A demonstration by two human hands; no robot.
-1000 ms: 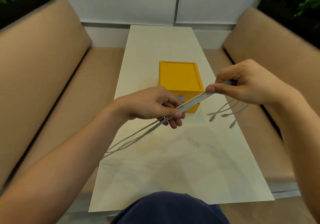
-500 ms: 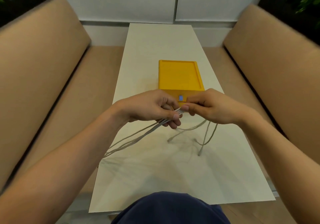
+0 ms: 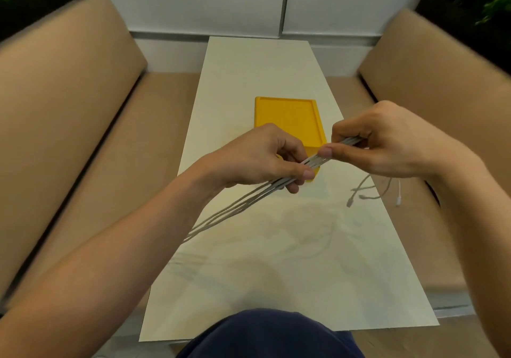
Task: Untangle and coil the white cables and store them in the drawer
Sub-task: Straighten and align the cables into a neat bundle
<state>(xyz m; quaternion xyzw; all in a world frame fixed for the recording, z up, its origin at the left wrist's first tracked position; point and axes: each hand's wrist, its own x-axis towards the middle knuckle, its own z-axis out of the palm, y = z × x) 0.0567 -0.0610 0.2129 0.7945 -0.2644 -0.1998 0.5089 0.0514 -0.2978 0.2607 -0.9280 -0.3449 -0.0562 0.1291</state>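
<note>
Landmark: yellow drawer box (image 3: 287, 117), standing at mid-length on the pale table (image 3: 276, 269). Its top is a shallow recessed panel with a raised rim. The hands cover most of its front face, so I cannot tell whether the drawer is open or closed.

White cables (image 3: 235, 209): several strands gathered side by side into one flat bundle, held in the air in front of the drawer box and not inside it. The bundle runs as a straight diagonal, high at the box's front right corner and dropping toward the near left, where the strands fan apart slightly over the table's left edge.

Left hand (image 3: 260, 158): directly in front of the box, overlapping its front face. The thumb lies along the top of the bundle, the fingers are curled underneath, and the strands are clamped between them.

Right hand (image 3: 387, 139): just right of the box's front right corner. Thumb tip and curled forefinger pinch the upper end of the bundle, with the other fingers folded in behind. The two hands' thumbs are close together but not touching.

Loose cable ends (image 3: 350, 202): hang below the right hand, to the right of and nearer than the box, each with a small plug. Blur hides the plug type.

Surroundings: tan bench seats (image 3: 83, 125) flank the table on both sides of the box. A white wall (image 3: 221, 4) is beyond it. Dark blue fabric (image 3: 265, 335) shows at the near edge.
</note>
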